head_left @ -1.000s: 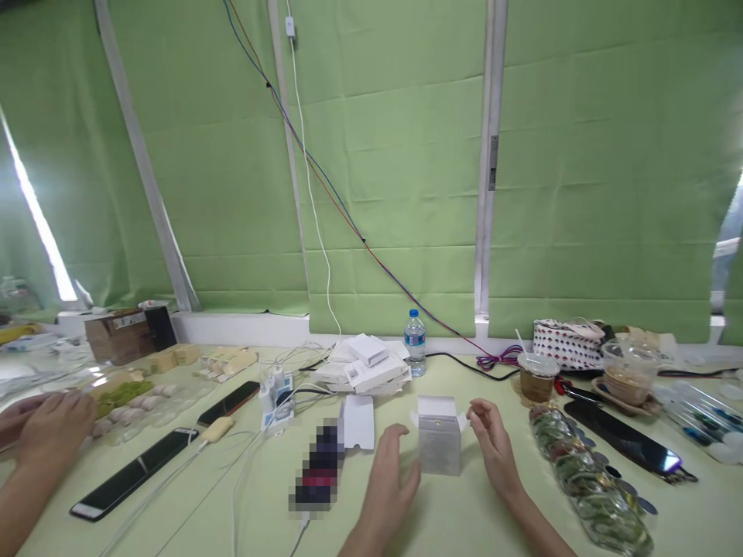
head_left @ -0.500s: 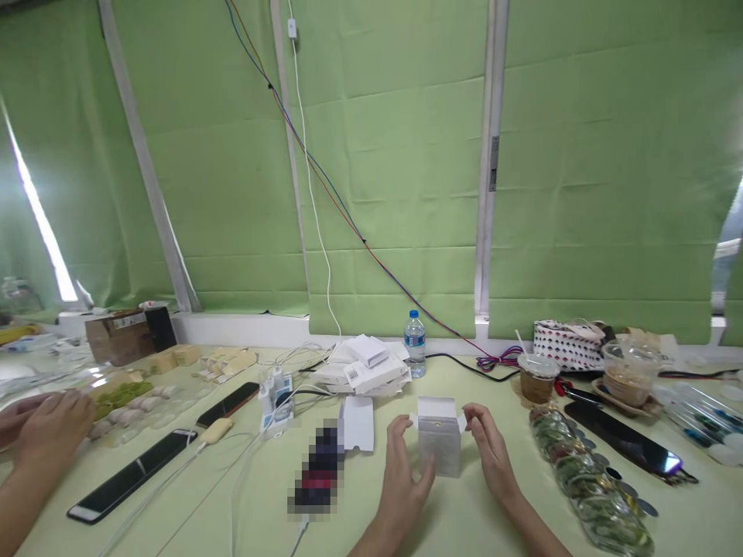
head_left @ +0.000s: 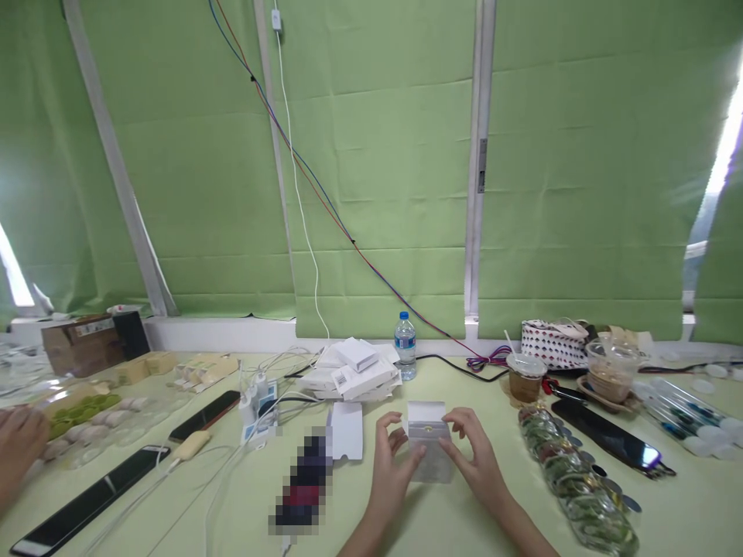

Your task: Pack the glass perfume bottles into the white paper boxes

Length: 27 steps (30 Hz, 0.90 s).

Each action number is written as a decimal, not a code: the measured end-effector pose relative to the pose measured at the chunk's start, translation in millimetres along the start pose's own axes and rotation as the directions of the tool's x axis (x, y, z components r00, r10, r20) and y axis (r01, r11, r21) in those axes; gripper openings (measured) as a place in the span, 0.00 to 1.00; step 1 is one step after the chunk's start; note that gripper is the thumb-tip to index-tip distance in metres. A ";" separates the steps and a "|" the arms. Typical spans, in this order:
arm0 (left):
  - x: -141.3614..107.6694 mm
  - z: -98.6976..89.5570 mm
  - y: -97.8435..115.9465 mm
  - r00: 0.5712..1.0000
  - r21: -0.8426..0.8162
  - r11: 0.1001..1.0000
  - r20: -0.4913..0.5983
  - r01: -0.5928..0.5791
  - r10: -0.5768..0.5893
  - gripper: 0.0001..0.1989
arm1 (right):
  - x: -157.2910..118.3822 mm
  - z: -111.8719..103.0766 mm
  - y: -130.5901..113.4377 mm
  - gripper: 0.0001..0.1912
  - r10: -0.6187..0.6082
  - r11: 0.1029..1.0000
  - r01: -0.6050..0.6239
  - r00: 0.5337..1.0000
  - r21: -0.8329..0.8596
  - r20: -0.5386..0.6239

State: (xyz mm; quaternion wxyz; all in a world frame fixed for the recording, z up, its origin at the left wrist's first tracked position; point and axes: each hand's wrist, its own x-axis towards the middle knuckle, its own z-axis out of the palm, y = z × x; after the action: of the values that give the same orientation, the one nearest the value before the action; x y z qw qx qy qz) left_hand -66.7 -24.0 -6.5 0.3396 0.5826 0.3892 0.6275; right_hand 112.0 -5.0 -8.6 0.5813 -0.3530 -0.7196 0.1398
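A small pale box stands on the table in front of me, its white top flap raised at the back. Something small and yellowish shows at its upper edge, too small to name. My left hand grips the box's left side, thumb against the front and fingers bent behind the upper edge. On the opposite side my right hand holds it the same way, thumb on the front near the top corner. A flat white piece of card lies to the left, beside a pixelated dark phone-like object.
Behind stand a stack of white boxes and a water bottle. Plastic-wrapped green packets, a phone and a drink cup sit at right. Cables cross the left, where another person's hand shows near a clear tray.
My right hand has moved from the side flap onto the box's front, and both thumbs now press there. The side flaps no longer stick out. The view has shifted slightly right.
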 end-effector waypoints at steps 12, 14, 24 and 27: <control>4.0 2.1 -1.9 1.000 -0.110 0.994 0.003 0.030 -0.029 0.21 | 9.8 6.3 -12.7 0.12 -0.072 0.973 0.079 0.997 -0.216 0.040; 2.9 3.3 -1.0 1.000 -0.127 0.992 -0.002 0.020 -0.020 0.20 | 13.3 4.8 -12.8 0.10 -0.026 0.979 0.024 1.000 -0.200 -0.008; 0.5 -3.0 -1.1 0.992 0.289 0.953 0.109 -0.088 0.058 0.11 | 16.7 16.2 -1.0 0.11 0.368 0.891 -0.335 0.928 0.307 -0.053; 1.5 -4.7 -3.3 0.994 0.292 0.954 0.106 -0.070 0.041 0.11 | 12.0 16.2 -5.7 0.14 0.393 0.817 -0.360 0.919 0.450 0.021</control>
State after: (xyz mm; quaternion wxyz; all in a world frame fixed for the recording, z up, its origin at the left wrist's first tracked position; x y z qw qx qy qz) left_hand -71.7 -21.6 -8.8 0.2497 0.6677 0.4447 0.5423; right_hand 94.0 2.3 -0.9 0.6331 -0.3507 -0.5626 0.3996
